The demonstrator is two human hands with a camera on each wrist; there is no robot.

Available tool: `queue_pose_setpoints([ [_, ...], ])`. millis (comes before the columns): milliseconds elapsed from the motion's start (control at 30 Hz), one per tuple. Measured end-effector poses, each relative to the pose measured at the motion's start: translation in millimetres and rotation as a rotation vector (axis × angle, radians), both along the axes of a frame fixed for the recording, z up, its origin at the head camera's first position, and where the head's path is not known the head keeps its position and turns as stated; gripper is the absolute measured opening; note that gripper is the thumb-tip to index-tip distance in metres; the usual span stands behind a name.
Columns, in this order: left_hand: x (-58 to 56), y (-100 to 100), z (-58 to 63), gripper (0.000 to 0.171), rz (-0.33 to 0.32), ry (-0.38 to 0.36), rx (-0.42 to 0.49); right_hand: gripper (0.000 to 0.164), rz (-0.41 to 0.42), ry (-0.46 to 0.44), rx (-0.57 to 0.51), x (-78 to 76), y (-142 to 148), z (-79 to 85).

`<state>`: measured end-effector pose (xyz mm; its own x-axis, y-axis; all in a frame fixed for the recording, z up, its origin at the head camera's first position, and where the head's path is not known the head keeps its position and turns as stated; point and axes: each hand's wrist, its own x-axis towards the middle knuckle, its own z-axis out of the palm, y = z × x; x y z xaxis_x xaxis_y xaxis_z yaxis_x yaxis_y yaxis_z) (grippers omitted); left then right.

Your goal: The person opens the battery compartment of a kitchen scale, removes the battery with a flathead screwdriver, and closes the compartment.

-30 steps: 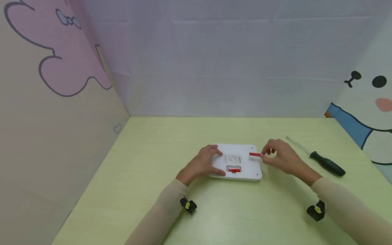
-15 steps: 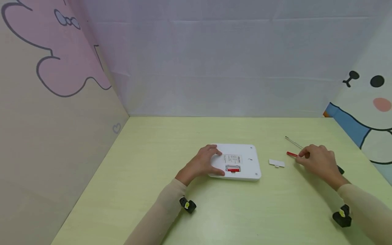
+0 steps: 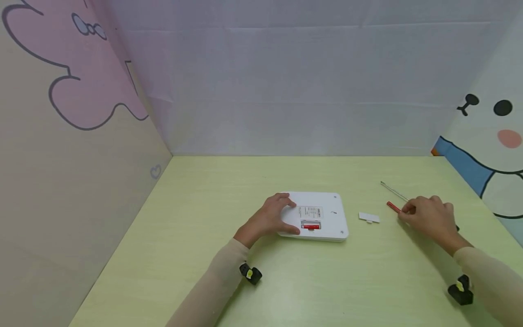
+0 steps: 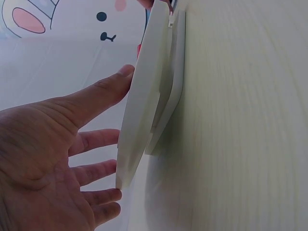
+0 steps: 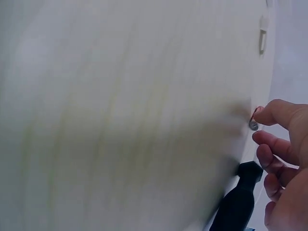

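Observation:
Face down on the table lies a white flat device, with a printed label and an uncovered battery compartment. One red battery sits in that compartment. My left hand holds the device's left end, thumb along the near side and fingers toward the far side; in the left wrist view its fingertips touch the device's edge. Between thumb and index finger, my right hand pinches a second red battery low over the table. The battery's metal end shows in the right wrist view.
A small white battery cover lies between the device and my right hand. Behind that hand is a screwdriver, its dark handle mostly hidden in the head view. Printed panels and a pale back wall enclose the table.
The right hand has moved right from the device with the red battery, which has since turned slightly. The white cover now shows on the table. The left hand stays on the device.

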<state>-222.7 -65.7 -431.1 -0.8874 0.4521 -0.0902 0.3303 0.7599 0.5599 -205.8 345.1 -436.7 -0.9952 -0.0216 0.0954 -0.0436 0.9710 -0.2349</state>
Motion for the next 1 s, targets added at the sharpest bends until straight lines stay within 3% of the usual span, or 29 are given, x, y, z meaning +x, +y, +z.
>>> queue_pose_setpoints([
  [167,0.6,-1.2,1.5,0.07,-0.004,0.002,0.004,0.025,0.057,0.053,-0.063,-0.1,-19.3,8.5],
  [333,1.6,-1.7,2.8,0.07,-0.004,0.001,0.002,0.011,0.261,0.124,-0.177,5.0,-70.2,18.8],
  [500,1.4,-1.2,2.8,0.07,0.001,-0.004,0.005,0.005,0.438,0.053,-0.255,11.2,-123.8,27.6],
  [700,0.4,-1.0,2.0,0.07,0.003,-0.004,-0.004,0.005,0.538,-0.033,-0.208,12.3,-160.6,27.5],
  [1000,-0.9,-1.1,1.4,0.071,-0.008,0.007,-0.014,0.006,0.602,-0.023,-0.148,8.8,-168.8,21.6],
])
